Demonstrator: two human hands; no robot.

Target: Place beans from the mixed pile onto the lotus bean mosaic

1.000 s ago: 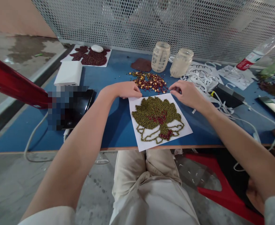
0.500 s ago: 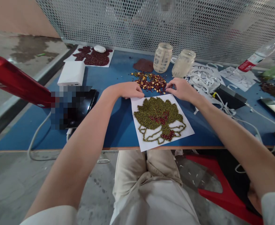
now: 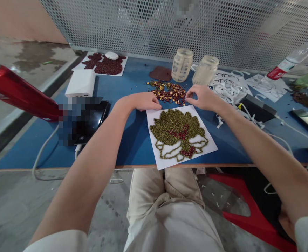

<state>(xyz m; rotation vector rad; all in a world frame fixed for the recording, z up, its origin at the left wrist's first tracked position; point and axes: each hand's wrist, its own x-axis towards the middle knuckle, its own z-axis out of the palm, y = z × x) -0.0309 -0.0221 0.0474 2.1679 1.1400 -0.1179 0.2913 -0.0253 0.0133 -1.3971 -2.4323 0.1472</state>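
Note:
A white sheet (image 3: 209,148) lies at the near edge of the blue table (image 3: 132,140), carrying a leaf picture made of green and red beans (image 3: 178,131). My left hand (image 3: 143,100) rests with curled fingers on the sheet's far left corner. My right hand (image 3: 202,97) hovers at the right edge of a loose pile of red and yellow beans (image 3: 168,91), its fingers pinched together; what they hold is too small to make out.
Two glass jars (image 3: 181,64) (image 3: 205,70) stand behind the pile. A white box (image 3: 80,83), a dark phone (image 3: 92,117) and a red cylinder (image 3: 17,92) lie left. Cables, a black charger (image 3: 256,109), paper cutouts and a plastic bottle (image 3: 292,57) crowd the right.
My right hand has moved left and away from the sheet's far right corner to the bean pile, closing into a pinch. My left hand has stayed put.

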